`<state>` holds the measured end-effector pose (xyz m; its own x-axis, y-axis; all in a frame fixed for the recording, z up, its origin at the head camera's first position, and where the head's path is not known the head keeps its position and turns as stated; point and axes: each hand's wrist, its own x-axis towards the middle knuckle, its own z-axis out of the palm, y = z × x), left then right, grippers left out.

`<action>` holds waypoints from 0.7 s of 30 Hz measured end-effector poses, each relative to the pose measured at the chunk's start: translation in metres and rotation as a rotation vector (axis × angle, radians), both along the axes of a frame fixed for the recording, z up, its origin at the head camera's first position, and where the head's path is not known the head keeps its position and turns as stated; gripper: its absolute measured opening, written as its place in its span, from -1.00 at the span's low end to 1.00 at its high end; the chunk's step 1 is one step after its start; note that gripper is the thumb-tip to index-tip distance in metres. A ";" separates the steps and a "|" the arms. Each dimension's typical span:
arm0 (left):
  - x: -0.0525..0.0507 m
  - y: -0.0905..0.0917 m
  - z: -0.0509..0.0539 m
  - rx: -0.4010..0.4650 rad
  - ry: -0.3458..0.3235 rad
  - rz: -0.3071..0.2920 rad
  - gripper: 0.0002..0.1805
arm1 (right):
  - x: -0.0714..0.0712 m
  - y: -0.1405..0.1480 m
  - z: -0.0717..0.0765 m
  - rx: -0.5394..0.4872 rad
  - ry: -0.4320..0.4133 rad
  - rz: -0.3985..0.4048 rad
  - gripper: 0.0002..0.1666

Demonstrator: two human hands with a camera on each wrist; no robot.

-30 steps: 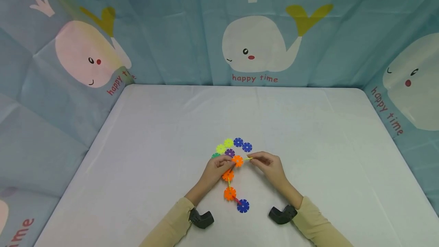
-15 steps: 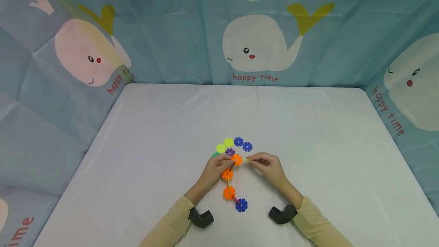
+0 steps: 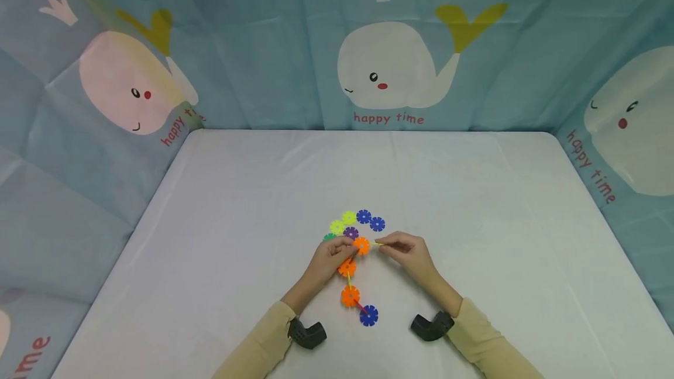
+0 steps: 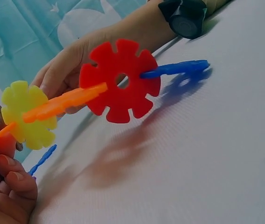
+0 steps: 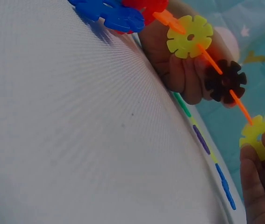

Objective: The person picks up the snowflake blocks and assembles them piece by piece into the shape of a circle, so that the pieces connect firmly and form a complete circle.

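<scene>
My left hand [image 3: 330, 258] grips a chain of slotted plastic flower discs near its upper end. In the right wrist view its fingers lie around a dark disc [image 5: 225, 81]. From there the chain runs through orange discs [image 3: 350, 296], a yellow disc [image 4: 29, 114] and a red disc [image 4: 120, 81] to a blue disc [image 3: 369, 315] at its lower end. Between thumb and fingers, my right hand [image 3: 408, 253] pinches another yellow disc [image 5: 258, 135]. That disc's edge meets the topmost orange disc [image 3: 361, 245]; whether their slots interlock I cannot tell.
Just beyond the hands, a row of loose-looking discs lies on the white table [image 3: 253, 203]: green [image 3: 329, 237], yellow [image 3: 337, 227], purple [image 3: 350, 233] and blue [image 3: 377, 224]. Black wrist devices [image 3: 308, 334] sit on both wrists. A whale-print curtain [image 3: 284, 75] surrounds the table.
The pinched yellow disc has tilted slightly and now appears flatter against the orange disc. The chain's lower end has swung a little left. Both hands keep their holds.
</scene>
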<state>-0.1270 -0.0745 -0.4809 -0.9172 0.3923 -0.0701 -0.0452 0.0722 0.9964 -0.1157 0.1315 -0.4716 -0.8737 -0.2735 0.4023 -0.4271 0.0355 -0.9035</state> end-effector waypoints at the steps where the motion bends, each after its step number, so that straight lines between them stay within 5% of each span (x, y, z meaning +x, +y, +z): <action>1: 0.001 0.000 0.004 -0.005 0.004 -0.004 -0.81 | 0.000 0.000 0.000 0.005 -0.003 0.001 -0.86; 4: 0.005 0.001 0.015 -0.019 0.030 -0.024 -0.82 | 0.000 0.000 0.000 0.016 -0.002 0.011 -0.89; 21: 0.007 -0.003 0.022 -0.079 0.043 -0.113 -0.82 | -0.003 0.003 -0.009 0.025 0.033 0.092 -0.88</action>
